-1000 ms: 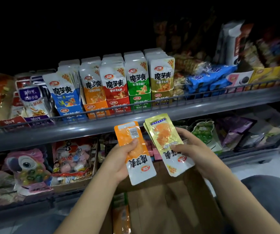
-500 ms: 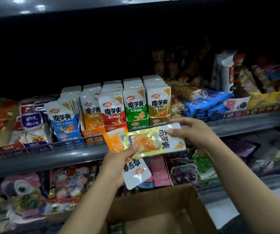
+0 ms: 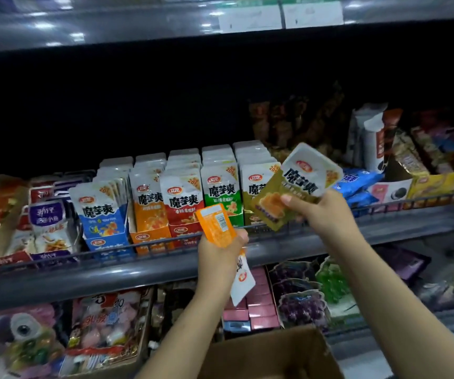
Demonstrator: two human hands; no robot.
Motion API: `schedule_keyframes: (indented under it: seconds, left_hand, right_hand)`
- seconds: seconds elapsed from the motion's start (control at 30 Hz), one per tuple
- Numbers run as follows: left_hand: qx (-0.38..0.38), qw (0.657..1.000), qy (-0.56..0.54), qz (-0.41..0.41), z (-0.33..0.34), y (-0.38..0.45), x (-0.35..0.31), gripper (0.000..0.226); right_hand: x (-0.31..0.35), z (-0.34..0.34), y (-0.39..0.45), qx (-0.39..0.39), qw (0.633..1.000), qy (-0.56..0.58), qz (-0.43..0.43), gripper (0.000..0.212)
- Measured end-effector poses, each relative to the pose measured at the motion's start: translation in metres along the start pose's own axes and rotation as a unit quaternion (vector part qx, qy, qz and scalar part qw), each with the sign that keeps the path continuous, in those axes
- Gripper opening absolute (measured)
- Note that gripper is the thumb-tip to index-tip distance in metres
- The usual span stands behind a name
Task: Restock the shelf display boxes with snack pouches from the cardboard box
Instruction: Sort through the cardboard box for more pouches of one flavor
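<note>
My right hand (image 3: 320, 212) grips a gold-and-white snack pouch (image 3: 297, 184), tilted, in front of the gold display box (image 3: 256, 187) on the middle shelf. My left hand (image 3: 220, 250) holds an orange pouch (image 3: 216, 224) upside down, below the red and green display boxes; its white end (image 3: 242, 283) hangs under my palm. The row of display boxes runs blue (image 3: 103, 214), orange (image 3: 149, 206), red (image 3: 182, 203), green (image 3: 221, 195), gold. The cardboard box (image 3: 269, 354) sits open at the bottom of the view.
A wire rail (image 3: 138, 243) fronts the middle shelf. Other snack packs crowd the shelf left (image 3: 45, 228) and right (image 3: 357, 181). The lower shelf holds candy bags (image 3: 105, 332) and grape-print packs (image 3: 299, 296). An upper shelf edge (image 3: 165, 23) runs overhead.
Both hands rose from above the cardboard box to the middle shelf. My right hand turned the gold pouch from sideways to nearly upright and carried it right, away from the orange pouch.
</note>
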State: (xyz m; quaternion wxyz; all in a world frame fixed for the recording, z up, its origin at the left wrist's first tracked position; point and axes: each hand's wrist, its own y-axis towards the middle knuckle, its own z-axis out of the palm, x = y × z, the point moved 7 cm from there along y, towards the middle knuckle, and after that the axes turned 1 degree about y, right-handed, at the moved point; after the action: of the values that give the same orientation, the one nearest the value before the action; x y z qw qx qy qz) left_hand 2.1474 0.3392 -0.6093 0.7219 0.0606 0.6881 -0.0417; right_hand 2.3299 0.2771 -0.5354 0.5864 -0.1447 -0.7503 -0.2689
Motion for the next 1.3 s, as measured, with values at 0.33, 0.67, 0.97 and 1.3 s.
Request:
schedule_keyframes:
  seconds: [0.33,0.67,0.97,1.3]
  left_hand:
    - [-0.069,0.997,0.016,0.036,0.016,0.034,-0.009,0.016]
    - [-0.069,0.996,-0.061,-0.008,0.021,0.036,-0.006,0.006]
    - [-0.075,0.996,-0.045,0.005,0.019,0.039,-0.008,0.008]
    - [-0.103,0.994,-0.033,0.004,0.018,0.042,-0.007,0.011]
  right_hand:
    - [0.022,0.018,0.025,-0.012,0.966,-0.237,-0.105,0.024]
    - [0.032,0.039,0.038,0.035,0.931,-0.334,-0.141,0.029]
    - [0.025,0.039,0.05,0.098,0.936,-0.314,-0.125,0.019]
    - [0.014,0.045,0.044,0.098,0.928,-0.327,-0.152,0.005]
